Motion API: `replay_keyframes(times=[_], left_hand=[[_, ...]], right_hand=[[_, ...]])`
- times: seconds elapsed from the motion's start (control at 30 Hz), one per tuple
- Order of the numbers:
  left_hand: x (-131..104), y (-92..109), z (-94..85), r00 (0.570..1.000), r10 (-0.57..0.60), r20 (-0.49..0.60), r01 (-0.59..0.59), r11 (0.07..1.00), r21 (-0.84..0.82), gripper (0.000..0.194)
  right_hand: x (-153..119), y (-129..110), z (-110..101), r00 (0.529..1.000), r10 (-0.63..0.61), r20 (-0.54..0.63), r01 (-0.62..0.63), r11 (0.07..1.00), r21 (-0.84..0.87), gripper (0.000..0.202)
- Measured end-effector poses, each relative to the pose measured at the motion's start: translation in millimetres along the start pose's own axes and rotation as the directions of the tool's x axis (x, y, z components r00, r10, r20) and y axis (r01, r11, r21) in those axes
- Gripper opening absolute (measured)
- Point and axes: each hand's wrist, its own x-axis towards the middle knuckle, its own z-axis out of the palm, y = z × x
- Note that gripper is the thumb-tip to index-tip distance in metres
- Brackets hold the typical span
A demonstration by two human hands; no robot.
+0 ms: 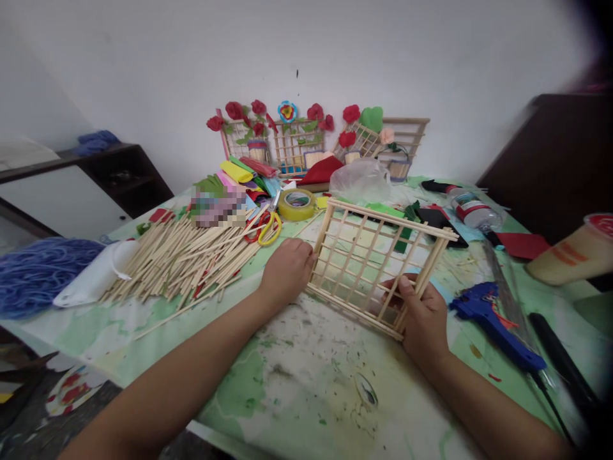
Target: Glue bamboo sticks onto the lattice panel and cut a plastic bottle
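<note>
A small lattice frame of thin wooden sticks (366,241) is tilted above the table, between my two hands. My right hand (421,313) grips its right side, the thumb in front and fingers behind the sticks. At the frame's left edge, my left hand (288,271) has its fingers curled against the side stick; the fingertips are partly hidden. A large pile of loose wooden sticks (177,255) lies left of my left hand. Right of my right hand rests a blue hot glue gun (498,326).
Yellow-handled scissors (271,229) and a tape roll (297,204) lie behind my left hand. Finished lattices with red paper flowers (313,115) lean on the wall. Blue yarn (43,275) sits far left; a plastic bottle (474,209) and a drink cup (575,252) are at right.
</note>
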Motion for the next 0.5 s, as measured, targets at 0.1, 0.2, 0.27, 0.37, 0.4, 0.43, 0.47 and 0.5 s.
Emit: replay_keyframes(times=[0.1,0.2,0.27,0.37,0.4,0.43,0.47,0.5], left_hand=[[2.0,-1.1,-0.2,0.998,0.063,-0.013,-0.062,0.996,0.068,0.023],[2.5,-3.2,1.0,0.996,0.091,-0.023,-0.089,0.991,0.102,0.023],[2.4,-4.5,1.7,0.994,0.107,-0.020,-0.104,0.987,0.126,0.023],[2.1,-6.0,2.1,0.990,0.135,-0.027,-0.130,0.981,0.144,0.023],[1.9,-6.5,2.1,0.988,0.149,-0.028,-0.143,0.979,0.145,0.023],[1.7,-7.0,2.1,0.986,0.167,-0.027,-0.161,0.976,0.148,0.023],[1.5,-7.7,2.0,0.982,0.186,-0.026,-0.181,0.972,0.151,0.022],[1.3,-8.5,1.9,0.978,0.206,-0.027,-0.199,0.968,0.155,0.022]], right_hand=[[-0.7,-0.3,0.3,1.000,0.004,0.009,-0.004,1.000,0.007,0.032],[-1.7,-0.8,0.2,0.999,0.032,0.010,-0.033,0.999,0.019,0.033],[-2.0,-0.5,-0.5,0.999,0.034,0.005,-0.034,0.999,0.014,0.033],[-1.3,0.8,-1.9,1.000,0.015,0.011,-0.015,1.000,0.006,0.032],[-0.9,1.2,-2.2,1.000,0.010,0.014,-0.010,1.000,0.004,0.031],[-0.3,1.5,-2.3,1.000,0.009,0.014,-0.009,1.000,0.003,0.032],[0.2,1.6,-2.3,1.000,0.011,0.013,-0.011,1.000,0.002,0.032],[0.6,1.5,-2.1,1.000,0.016,0.011,-0.016,1.000,0.001,0.033]])
